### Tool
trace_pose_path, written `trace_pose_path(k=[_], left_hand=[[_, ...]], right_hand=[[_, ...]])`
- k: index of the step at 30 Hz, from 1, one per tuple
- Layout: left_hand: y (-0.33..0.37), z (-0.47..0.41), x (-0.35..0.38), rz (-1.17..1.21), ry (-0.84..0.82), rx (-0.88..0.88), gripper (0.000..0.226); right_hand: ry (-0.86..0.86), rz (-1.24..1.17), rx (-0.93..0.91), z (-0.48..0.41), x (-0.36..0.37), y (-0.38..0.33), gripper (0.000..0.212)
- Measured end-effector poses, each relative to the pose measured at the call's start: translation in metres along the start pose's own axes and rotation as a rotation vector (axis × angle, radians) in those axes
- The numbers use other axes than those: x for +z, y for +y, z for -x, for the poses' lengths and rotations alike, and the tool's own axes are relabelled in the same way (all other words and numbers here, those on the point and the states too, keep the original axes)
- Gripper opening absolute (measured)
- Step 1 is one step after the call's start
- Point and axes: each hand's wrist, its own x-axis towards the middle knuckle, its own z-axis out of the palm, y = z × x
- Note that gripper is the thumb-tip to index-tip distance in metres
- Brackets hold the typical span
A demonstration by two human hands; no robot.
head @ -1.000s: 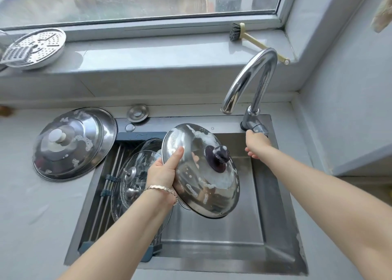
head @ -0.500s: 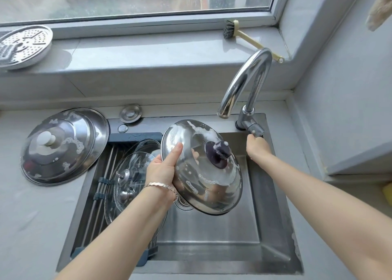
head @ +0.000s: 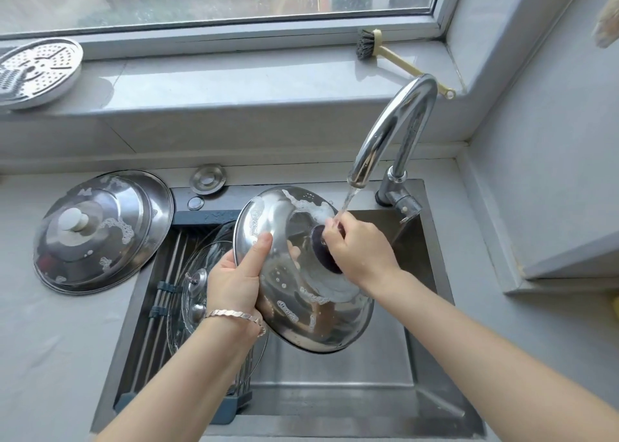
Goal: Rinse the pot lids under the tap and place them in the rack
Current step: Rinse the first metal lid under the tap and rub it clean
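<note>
A foam-streaked large steel lid (head: 100,230) is lying on the tabletop (head: 50,358). A glass lid (head: 197,274) is standing in the rack (head: 160,301) inside the sink (head: 335,394). The left hand (head: 234,281), its grip pinching the rim, is tilting a sudsy domed lid (head: 301,307) over the sink. The right hand (head: 361,250), its grip curling round the dark knob (head: 320,244), is catching water (head: 350,200) from the tap (head: 392,133).

pot lid (head: 301,307): polished metal, glossy
tap (head: 395,130): mirror-bright chrome
sink (head: 335,401): brushed metal, duller sheen
glass lid (head: 191,294): clear, smooth
</note>
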Motion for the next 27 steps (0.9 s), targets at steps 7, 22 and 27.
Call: trace_pose_path(k=[7,22,27], left_hand=[[0.0,0.009,-0.01,-0.008,0.047,0.036,0.008],[-0.003,0.008,0.007,0.131,0.302,-0.05,0.033],[-0.004,0.009,0.01,0.156,0.317,0.004,0.03]], right_hand=[[-0.15,-0.315,0.28,-0.01,0.006,-0.007,0.03],[0.206,-0.075,0.075,0.034,0.039,0.014,0.036],[-0.095,0.045,-0.069,0.063,0.053,0.008,0.09]])
